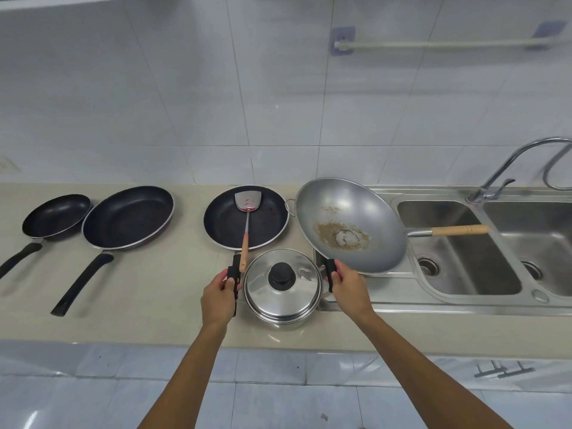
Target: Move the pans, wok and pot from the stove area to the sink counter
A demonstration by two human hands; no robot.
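Note:
A lidded steel pot [282, 291] with a black knob sits at the counter's front edge. My left hand [218, 297] grips its left black handle and my right hand [349, 284] grips its right one. Behind it lies a dark frying pan [223, 221] holding a metal spatula [247, 202] with red stains. A steel wok [349, 224] with brown residue rests tilted on the sink's drainboard, its wooden handle over the basin. Further left sit a large dark pan [128, 218] and a small dark pan [57, 218], their handles pointing toward me.
A double steel sink [464, 301] with a curved faucet [507, 168] takes up the right side. The beige counter [154, 289] runs left from it. White tiled wall behind carries a towel rail [439, 43].

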